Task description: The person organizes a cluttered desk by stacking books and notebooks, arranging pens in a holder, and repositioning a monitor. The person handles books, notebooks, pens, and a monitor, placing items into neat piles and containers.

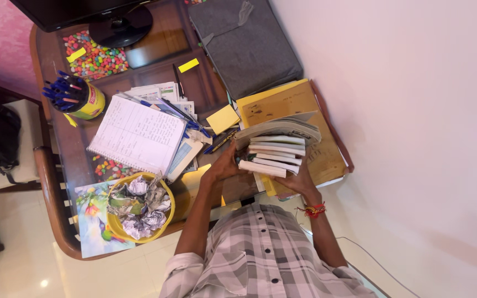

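Paper stack of books point(276, 149) gripped between both hands above the bench point(194, 83).
Left hand point(224, 164) had its fingers clamped on the stack's near-left end; right hand point(300, 179) held it from beneath, fingers closed on its right side. The stack's long axis ran across the body, spines fanned, over a brown folder point(327, 149). Both hands were equally near; an open notebook point(136, 135) lay well left.

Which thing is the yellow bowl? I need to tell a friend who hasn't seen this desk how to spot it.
Start at the wooden desk and go to its near edge, just below the open spiral notebook. There sits the yellow bowl, beside the person's left forearm. It alone is round and heaped with crumpled paper balls; the other yellow container holds blue pens.
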